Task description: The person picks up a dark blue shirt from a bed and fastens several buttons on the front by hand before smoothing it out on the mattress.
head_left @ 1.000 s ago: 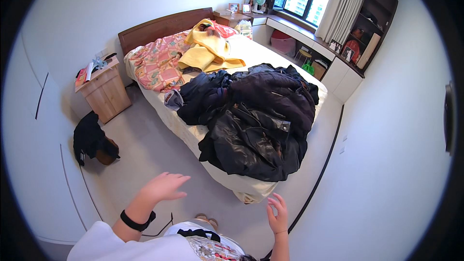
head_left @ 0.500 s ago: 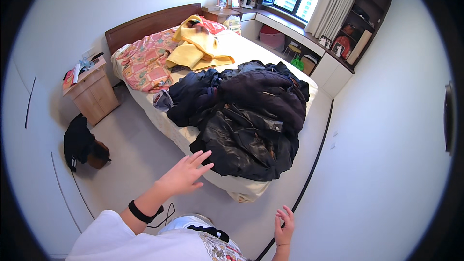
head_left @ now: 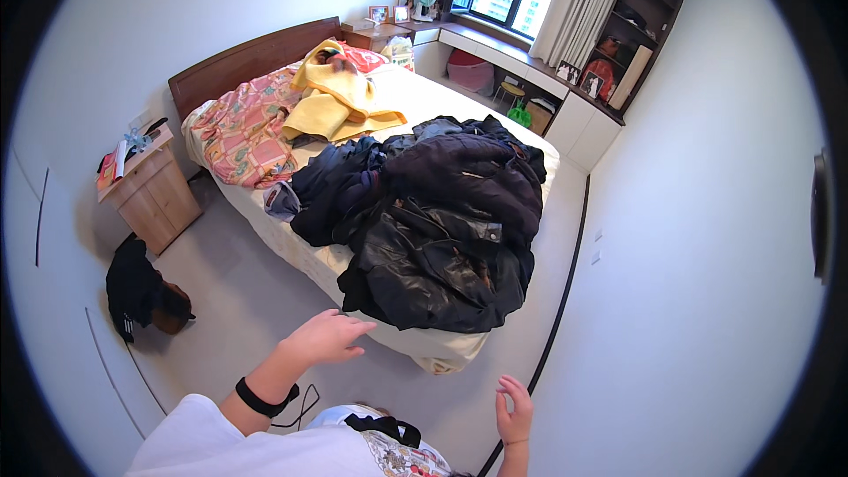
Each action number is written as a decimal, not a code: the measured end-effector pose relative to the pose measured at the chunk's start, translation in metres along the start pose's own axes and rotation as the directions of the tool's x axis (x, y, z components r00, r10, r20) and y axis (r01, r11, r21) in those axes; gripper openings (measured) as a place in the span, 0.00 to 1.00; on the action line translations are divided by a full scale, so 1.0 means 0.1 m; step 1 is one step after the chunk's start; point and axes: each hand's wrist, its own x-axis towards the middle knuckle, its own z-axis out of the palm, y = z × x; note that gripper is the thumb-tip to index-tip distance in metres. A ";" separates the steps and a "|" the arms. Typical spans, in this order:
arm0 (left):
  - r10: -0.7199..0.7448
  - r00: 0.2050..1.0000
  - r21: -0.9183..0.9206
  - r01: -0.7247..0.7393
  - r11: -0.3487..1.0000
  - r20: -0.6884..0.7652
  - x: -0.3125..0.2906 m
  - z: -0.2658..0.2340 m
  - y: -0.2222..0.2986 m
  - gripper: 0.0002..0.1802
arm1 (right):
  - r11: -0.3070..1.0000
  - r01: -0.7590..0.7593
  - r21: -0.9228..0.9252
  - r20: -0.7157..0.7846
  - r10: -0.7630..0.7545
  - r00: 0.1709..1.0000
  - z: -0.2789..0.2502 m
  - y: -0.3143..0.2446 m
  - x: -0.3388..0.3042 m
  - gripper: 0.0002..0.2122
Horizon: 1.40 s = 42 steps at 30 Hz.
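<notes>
My left hand [head_left: 329, 337] is held out in front of the bed's near edge, its fingers stretched and nothing in them. It is nearest to a black leather jacket [head_left: 424, 269], which lies at the front of a heap of dark clothes. My right hand [head_left: 514, 410] hovers lower on the right, fingers loosely bent and apart, also holding nothing. Behind the leather jacket lies a dark padded jacket [head_left: 477, 172]. Dark blue garments [head_left: 331, 190] make up the heap's left side, beside a grey cap-like piece [head_left: 281, 201].
A yellow blanket [head_left: 331, 115] and a pink patterned quilt [head_left: 247, 141] lie on the bed [head_left: 305, 256]. A wooden cabinet [head_left: 155, 199] stands left of it. On the floor sits a black striped garment [head_left: 131, 287] around something brown. A white wall [head_left: 680, 256] rises on the right.
The view has shifted, so the bed and clothes sit slightly farther left. My left hand has lowered and its fingers have drawn closer together. Both hands stay empty.
</notes>
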 end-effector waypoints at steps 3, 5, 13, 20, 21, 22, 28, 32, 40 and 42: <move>-0.005 1.000 -0.011 0.005 1.000 -0.003 -0.01 0.01 -0.01 0.29 | 0.998 -0.033 -0.046 0.005 0.034 0.999 -0.05 0.02 -0.06 0.13; 0.022 0.999 -0.019 -0.023 1.000 -0.038 -0.01 0.04 -0.03 0.29 | 0.990 0.055 -0.126 -0.013 -0.057 0.998 -0.07 0.10 -0.08 0.13; 0.047 0.996 0.018 -0.046 0.999 -0.076 -0.06 0.06 -0.03 0.28 | 0.997 0.004 -0.073 -0.014 -0.005 1.000 -0.05 0.02 -0.11 0.12; -0.026 1.000 -0.026 0.026 0.999 -0.014 -0.07 0.05 0.00 0.29 | 0.998 -0.016 -0.063 -0.031 0.014 0.999 -0.06 0.04 -0.15 0.12; -0.021 1.000 -0.025 0.021 0.999 -0.014 -0.07 0.05 0.01 0.29 | 0.998 -0.018 -0.065 -0.035 0.015 0.999 -0.07 0.04 -0.15 0.12; -0.019 1.000 -0.027 0.019 0.999 -0.006 -0.07 0.04 0.02 0.29 | 0.998 -0.011 -0.066 -0.033 0.009 0.999 -0.07 0.03 -0.16 0.12; -0.012 1.000 -0.043 0.011 0.999 -0.012 -0.11 0.08 0.04 0.29 | 0.999 -0.003 -0.047 -0.027 0.002 1.000 -0.11 0.00 -0.19 0.12; 0.008 1.000 -0.036 -0.008 0.999 -0.015 -0.14 0.06 0.05 0.29 | 0.996 -0.007 -0.087 -0.025 0.004 1.000 -0.13 0.00 -0.24 0.12; 0.083 0.994 -0.067 -0.088 0.994 -0.076 -0.04 0.42 0.06 0.28 | 0.988 -0.071 -0.139 0.037 0.077 0.996 -0.37 0.06 -0.33 0.12; 0.086 0.992 -0.034 -0.089 0.995 -0.088 0.03 0.48 0.14 0.28 | 0.982 -0.039 -0.186 0.047 0.048 0.998 -0.51 0.22 -0.31 0.11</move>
